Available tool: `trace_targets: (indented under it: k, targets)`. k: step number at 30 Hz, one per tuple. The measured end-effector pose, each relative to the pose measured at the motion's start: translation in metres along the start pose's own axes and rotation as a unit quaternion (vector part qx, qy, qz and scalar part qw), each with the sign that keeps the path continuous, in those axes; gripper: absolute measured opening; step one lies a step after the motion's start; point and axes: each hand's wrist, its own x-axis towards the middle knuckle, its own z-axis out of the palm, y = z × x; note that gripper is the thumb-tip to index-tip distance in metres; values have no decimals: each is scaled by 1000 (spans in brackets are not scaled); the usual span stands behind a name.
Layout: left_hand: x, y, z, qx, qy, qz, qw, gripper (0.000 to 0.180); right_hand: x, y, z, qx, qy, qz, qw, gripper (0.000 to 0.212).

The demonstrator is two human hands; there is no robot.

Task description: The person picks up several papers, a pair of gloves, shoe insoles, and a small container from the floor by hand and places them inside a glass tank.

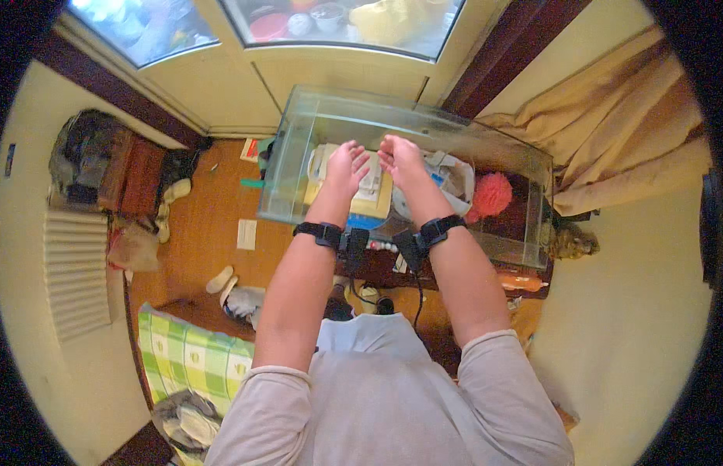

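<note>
My left hand (pixel 347 167) and my right hand (pixel 402 161) are raised over a glass tank (pixel 280 186), palms turned toward each other with a gap between. Both hands are open, fingers stretched out, and nothing is in them. Below my left hand, a pale yellow box (pixel 369 207) with white papers on it lies in the tank. Nearest to my right hand is a white plastic bag (pixel 461 172), partly hidden by my forearm. A fluffy coral-red ball (pixel 492 194) sits farther right inside the tank. Black straps with devices and cables circle both wrists.
A windowed door stands behind the tank. Beige curtains (pixel 618 101) hang at the right. On the left are a white radiator (pixel 78 272), a dark red cabinet (pixel 132 175) and shoes on the wooden floor. A green checked cloth (pixel 187 353) lies at the lower left.
</note>
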Motion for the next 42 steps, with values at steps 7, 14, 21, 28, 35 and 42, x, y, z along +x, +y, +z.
trace_targets:
  k: [7,14,21,28,35,42]
  targets:
    - [-88,-15,-24,-35,-1,122,992,28,-85,28,23,-47,-57,-47,996,14]
    - [-166,-23,-79,-63,84,262,959,20,-137,80,53,-87,-129,-62,986,10]
    - [-211,-39,-175,-156,174,328,915,17,-176,160,93,-123,-213,-6,969,11]
    - [-244,-64,-259,-229,254,327,881,14,-190,251,125,-197,-252,39,947,11]
    - [-267,-80,-361,-323,309,294,845,13,-209,349,159,-265,-290,107,913,8]
    - [-266,-62,-452,-389,333,258,819,14,-202,433,205,-312,-286,139,895,8]
